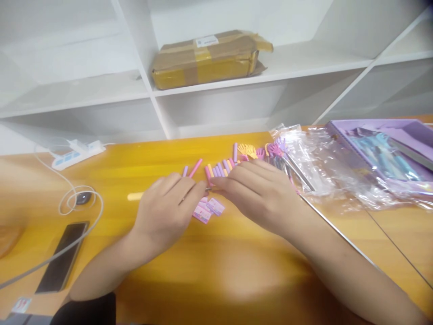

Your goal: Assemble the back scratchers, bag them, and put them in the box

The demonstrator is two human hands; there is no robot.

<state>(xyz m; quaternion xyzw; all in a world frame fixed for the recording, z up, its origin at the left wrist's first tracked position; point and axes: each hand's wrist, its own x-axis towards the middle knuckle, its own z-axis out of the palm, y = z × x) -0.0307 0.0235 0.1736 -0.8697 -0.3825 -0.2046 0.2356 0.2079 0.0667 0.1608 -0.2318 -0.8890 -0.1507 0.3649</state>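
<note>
My left hand (167, 205) and my right hand (262, 194) meet over the table, fingers pinched. A small metallic tip (209, 189) shows between their fingertips; the rest is hidden by the fingers. Beyond my left hand, a pink stick (196, 167) and a short purple one (185, 170) poke out. A row of pink, purple and yellow tubes (218, 170) lies just past my fingertips. Beneath them are small pink printed cards (203, 213). Yellow, pink and purple plastic hand shapes (248, 150) with metal rods (299, 171) lie behind my right hand.
Clear plastic bags (324, 158) and a purple box (379, 124) are at the right. A long thin rod (338, 231) runs beside my right forearm. At left are a phone (62, 257), a cable and a power strip (78, 153). A taped carton (206, 61) sits on the shelf.
</note>
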